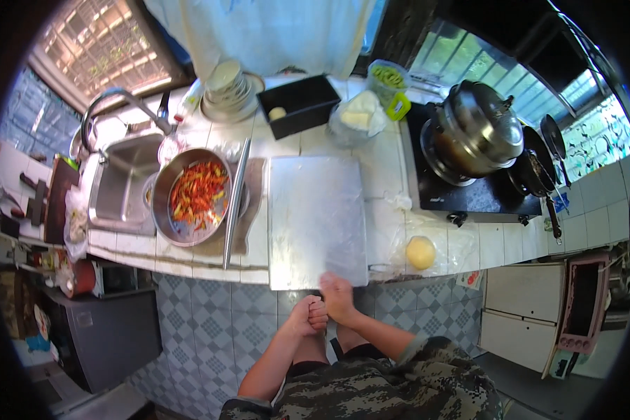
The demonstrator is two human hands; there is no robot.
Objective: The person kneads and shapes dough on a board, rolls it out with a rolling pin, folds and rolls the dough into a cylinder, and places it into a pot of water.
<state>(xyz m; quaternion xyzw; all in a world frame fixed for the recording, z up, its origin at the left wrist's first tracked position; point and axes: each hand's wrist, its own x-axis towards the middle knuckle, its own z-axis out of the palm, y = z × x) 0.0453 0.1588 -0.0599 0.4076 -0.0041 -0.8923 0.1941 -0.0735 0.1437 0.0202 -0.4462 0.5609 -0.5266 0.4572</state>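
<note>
My left hand (pixel 311 316) is curled into a fist just in front of the counter's edge; whether anything is inside it cannot be seen. Beside it, my right hand (pixel 338 296) is raised near the front edge of a metal board (pixel 317 220), somewhat blurred, its fingers partly hidden. The board lies on the white tiled counter. A ball of yellow dough (pixel 420 252) rests on clear plastic to the right. On the left, a metal rolling pin (pixel 236 205) leans along a steel basin (pixel 160 210) of cut red and yellow peppers (pixel 197 194).
Behind the board stand a black loaf tin (pixel 298 107) with a pale ball inside, a bag with a pale block (pixel 357 119) and a tub of green vegetables (pixel 386 79). A large steel pot (pixel 470 136) sits on the stove, right. Far left is a sink (pixel 123 184).
</note>
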